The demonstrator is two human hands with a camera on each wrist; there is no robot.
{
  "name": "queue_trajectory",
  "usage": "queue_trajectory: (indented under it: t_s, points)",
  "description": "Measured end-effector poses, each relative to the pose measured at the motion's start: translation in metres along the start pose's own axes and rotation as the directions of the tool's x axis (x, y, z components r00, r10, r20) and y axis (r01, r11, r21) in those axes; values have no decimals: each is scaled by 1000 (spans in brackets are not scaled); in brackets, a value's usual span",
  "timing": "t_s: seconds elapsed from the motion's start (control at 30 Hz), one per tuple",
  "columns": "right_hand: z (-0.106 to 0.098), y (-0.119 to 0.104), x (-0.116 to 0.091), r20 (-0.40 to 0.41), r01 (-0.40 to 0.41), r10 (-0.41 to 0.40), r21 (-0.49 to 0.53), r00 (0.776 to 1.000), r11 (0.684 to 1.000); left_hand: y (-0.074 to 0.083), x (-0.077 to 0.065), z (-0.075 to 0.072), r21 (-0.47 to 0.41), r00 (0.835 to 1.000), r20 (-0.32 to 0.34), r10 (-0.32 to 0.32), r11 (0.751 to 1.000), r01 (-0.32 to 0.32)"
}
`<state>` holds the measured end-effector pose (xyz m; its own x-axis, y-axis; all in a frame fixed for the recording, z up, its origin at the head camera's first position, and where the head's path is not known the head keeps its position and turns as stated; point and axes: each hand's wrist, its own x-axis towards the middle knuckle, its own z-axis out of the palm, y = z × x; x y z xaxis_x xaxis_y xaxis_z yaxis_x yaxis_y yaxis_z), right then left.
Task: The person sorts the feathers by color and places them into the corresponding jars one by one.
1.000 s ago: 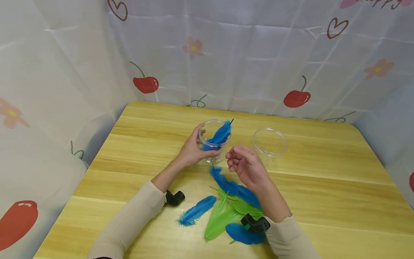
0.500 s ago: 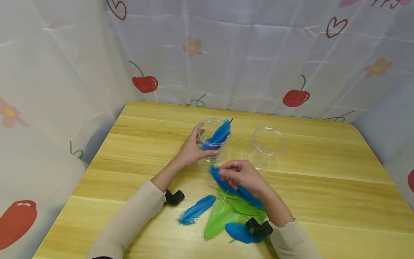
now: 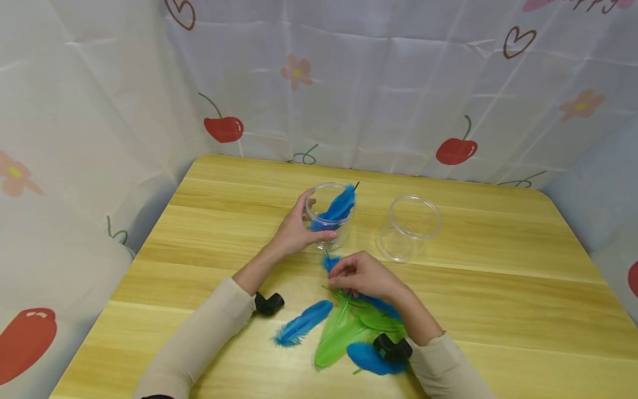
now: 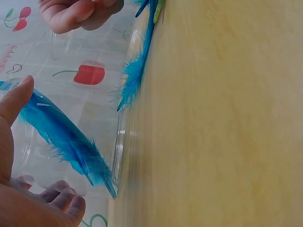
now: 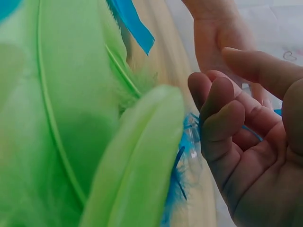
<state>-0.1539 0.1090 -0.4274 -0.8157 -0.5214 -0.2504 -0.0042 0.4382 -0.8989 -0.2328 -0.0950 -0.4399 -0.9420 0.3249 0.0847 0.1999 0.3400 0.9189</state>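
Observation:
My left hand (image 3: 294, 230) grips a clear plastic jar (image 3: 341, 237) from its left side, thumb in front. Blue feathers (image 3: 339, 208) lean inside it, one dark quill poking over the rim; the left wrist view also shows these feathers (image 4: 66, 139) through the wall. Just below the jar, my right hand (image 3: 368, 276) hovers over a feather pile, fingers loosely bent and the thumb apart from them in the right wrist view. A blue feather (image 3: 330, 262) lies partly hidden beneath that hand. Green feathers (image 3: 339, 335) spread under the wrist, close to the right wrist camera.
A second clear jar (image 3: 401, 241) stands upright to the right. One blue feather (image 3: 305, 324) lies apart at the pile's left, another blue feather (image 3: 371, 358) at its near edge. The wooden table (image 3: 498, 310) backs onto a printed white curtain (image 3: 369, 100).
My right hand has come down from beside the held jar toward the pile, shifting slightly left over the upper blue feather. The left hand and jar stay in place.

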Motion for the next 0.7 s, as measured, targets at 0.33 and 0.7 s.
queue_trajectory:
  t_s: [0.33,0.7]
  points:
    - [7,-1,5,116,41,-22,-160,993,986,0,-1,0,-6,1000,5,8,1000,-8]
    - [15,-7,6,188,60,-15,-235,982,970,0,0,0,-7,1000,-1,-2,1000,2]
